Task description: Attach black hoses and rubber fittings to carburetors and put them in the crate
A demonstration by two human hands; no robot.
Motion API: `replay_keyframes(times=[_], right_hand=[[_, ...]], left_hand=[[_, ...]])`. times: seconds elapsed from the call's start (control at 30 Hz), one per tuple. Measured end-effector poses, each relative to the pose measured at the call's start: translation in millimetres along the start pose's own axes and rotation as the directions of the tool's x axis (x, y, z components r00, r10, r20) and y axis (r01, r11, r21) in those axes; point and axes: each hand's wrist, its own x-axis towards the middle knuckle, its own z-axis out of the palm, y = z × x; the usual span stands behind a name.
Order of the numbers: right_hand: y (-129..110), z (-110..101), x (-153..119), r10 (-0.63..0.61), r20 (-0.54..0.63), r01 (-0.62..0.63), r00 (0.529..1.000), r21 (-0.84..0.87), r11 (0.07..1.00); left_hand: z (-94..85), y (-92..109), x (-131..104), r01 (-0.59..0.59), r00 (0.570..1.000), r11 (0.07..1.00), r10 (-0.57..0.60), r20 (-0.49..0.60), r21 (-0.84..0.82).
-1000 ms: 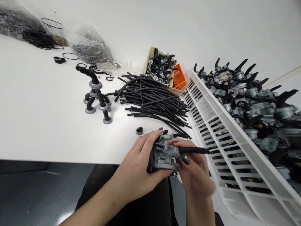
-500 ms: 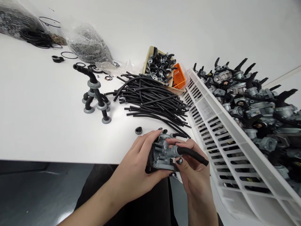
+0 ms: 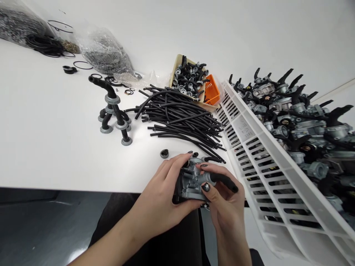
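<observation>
A grey metal carburetor [image 3: 191, 181] is held over the table's front edge, between both hands. My left hand [image 3: 162, 188] wraps its left side, thumb underneath and fingertips on top. My right hand [image 3: 226, 199] closes on the right side, its thumb pressed near the base of a bent black rubber tube [image 3: 224, 179] that sticks out to the right. The right fingers pass behind that tube, so their exact hold is partly hidden. Just beyond the hands lies a small black-and-grey cap [image 3: 164, 153]. A pile of black hoses [image 3: 177, 111] is farther back.
At right, a white slatted crate [image 3: 249, 147] holds many carburetors [image 3: 302, 129]. Rubber-tubed caps fill a cream tray [image 3: 175, 70] beside an orange basket [image 3: 212, 90]. Several tubed caps [image 3: 112, 99] stand stacked at left. Plastic bags of parts [image 3: 104, 51] and black rings [image 3: 83, 65] lie behind.
My right thumb has moved up and left onto the carburetor by the tube's base. The tube's free end has shifted left and slightly up. My left hand keeps its hold.
</observation>
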Motion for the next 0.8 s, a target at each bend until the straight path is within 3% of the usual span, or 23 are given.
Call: replay_keyframes(times=[0.5,0.8], right_hand=[[-6.3,11.4,1.9,0.056,-0.064,-0.053,0.996,0.043,0.998],[4.6,-6.6,3.0,0.044,0.048,-0.049,0.998,0.125,0.991]], left_hand=[[1.3,1.3,0.8,-0.001,1.0,1.0,0.001,-0.012,0.008],[2.0,1.2,0.7,-0.008,1.0,1.0,0.009,-0.021,0.024]])
